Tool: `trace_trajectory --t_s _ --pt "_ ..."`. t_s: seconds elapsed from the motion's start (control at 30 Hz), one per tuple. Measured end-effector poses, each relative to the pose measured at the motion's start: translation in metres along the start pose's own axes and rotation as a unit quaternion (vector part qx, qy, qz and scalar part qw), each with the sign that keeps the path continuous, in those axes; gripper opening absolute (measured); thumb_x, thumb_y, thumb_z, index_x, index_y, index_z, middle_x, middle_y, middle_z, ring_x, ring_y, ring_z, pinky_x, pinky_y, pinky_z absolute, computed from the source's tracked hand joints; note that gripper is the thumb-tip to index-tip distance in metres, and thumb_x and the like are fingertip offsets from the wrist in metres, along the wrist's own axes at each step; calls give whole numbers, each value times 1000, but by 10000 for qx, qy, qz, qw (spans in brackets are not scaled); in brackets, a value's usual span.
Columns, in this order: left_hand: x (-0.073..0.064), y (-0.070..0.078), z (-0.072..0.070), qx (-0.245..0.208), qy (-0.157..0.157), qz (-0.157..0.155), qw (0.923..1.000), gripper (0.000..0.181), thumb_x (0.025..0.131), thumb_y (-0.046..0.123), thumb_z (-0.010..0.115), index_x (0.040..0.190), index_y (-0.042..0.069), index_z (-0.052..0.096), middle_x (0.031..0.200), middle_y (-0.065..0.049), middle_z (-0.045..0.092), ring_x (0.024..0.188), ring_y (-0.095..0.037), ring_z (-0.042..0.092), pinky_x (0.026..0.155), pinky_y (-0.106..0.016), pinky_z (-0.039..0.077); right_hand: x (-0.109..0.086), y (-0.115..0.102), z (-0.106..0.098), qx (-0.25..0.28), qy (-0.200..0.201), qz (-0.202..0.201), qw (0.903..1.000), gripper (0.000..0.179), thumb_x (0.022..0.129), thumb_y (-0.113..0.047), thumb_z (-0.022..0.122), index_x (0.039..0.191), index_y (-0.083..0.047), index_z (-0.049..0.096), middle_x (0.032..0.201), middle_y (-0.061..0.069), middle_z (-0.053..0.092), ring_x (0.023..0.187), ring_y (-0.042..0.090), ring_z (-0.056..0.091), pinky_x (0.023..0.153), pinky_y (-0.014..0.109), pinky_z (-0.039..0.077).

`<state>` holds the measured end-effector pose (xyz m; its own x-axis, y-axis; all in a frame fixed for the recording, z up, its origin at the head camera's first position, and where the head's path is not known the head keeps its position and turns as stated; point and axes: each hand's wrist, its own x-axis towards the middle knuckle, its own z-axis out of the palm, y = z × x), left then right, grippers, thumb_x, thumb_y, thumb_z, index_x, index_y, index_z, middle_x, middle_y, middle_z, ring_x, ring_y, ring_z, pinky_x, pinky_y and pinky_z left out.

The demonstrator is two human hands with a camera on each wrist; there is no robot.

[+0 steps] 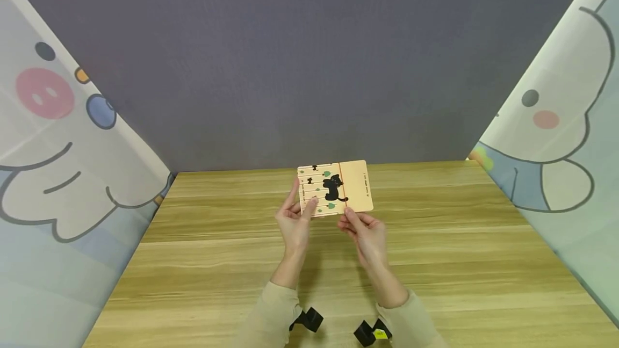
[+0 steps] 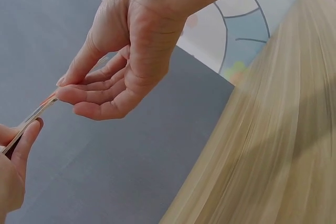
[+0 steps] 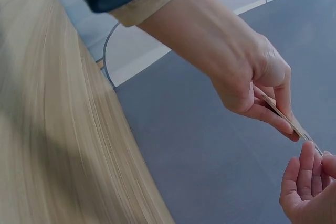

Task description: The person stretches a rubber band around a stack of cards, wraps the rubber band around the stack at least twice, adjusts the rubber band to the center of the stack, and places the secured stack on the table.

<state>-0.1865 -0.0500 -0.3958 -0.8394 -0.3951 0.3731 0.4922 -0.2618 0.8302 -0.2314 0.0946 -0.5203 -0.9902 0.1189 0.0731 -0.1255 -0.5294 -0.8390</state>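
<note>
A thin cream notebook [image 1: 358, 187] is held up over the table, its cover showing a black cat, green leaves, fine stripes and a red line. My left hand [image 1: 295, 224] grips its left end, thumb on the cover and fingers behind. At the near edge, close to the red line, my right hand [image 1: 369, 235] pinches it, thumb on top and the other fingers loosely curled below. Seen edge-on in the right wrist view, the notebook [image 3: 283, 116] is a narrow strip between the left hand [image 3: 247, 77] and the right hand [image 3: 307, 192].
A wood-grain table [image 1: 217, 262] lies beneath both hands. Behind it stands a dark grey panel [image 1: 309, 69]. Cartoon-printed curtains hang at the left [image 1: 58, 176] and right [image 1: 556, 138]. Black wrist devices [image 1: 311, 319] sit by the beige sleeves [image 1: 271, 316].
</note>
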Motion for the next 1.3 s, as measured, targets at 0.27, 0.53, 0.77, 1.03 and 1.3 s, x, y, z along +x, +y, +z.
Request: trace_trajectory --t_s 0.27,0.53,0.77,1.03,1.3 --pt "-2 -4 3 140 -124 95 9998 54 73 -7 66 124 0 48 75 -30 60 36 -5 42 33 -12 35 -7 0 11 95 -176 65 9998 25 82 -9 63 96 12 61 88 29 61 72 35 63 73 46 51" --pt "0 -2 3 45 -58 -96 9999 55 72 -9 66 123 1 49 78 -31 60 41 -4 49 36 -11 39 -1 4 -2 258 410 28 9988 35 78 -19 69 94 11 60 86 24 63 70 31 63 68 45 53" --pt "0 -5 0 76 -91 95 9999 53 74 -8 66 123 0 49 69 -27 61 33 -2 31 31 -11 29 -1 9 0 225 393 -14 9990 31 78 -16 68 97 8 62 89 22 64 71 31 64 72 45 52" --pt "-2 -8 0 168 -117 177 9996 53 74 -7 66 124 -1 49 57 -17 60 34 -1 30 31 -11 27 -28 -29 33 387 126 -116 9991 13 82 -9 63 86 3 65 81 18 65 64 23 64 68 39 54" --pt "-6 1 4 93 -227 83 9997 54 74 -12 63 124 -4 46 71 -33 58 35 -1 39 35 -11 37 -26 -12 30 347 111 183 9992 19 83 -13 63 86 5 65 79 16 66 65 25 64 71 42 53"
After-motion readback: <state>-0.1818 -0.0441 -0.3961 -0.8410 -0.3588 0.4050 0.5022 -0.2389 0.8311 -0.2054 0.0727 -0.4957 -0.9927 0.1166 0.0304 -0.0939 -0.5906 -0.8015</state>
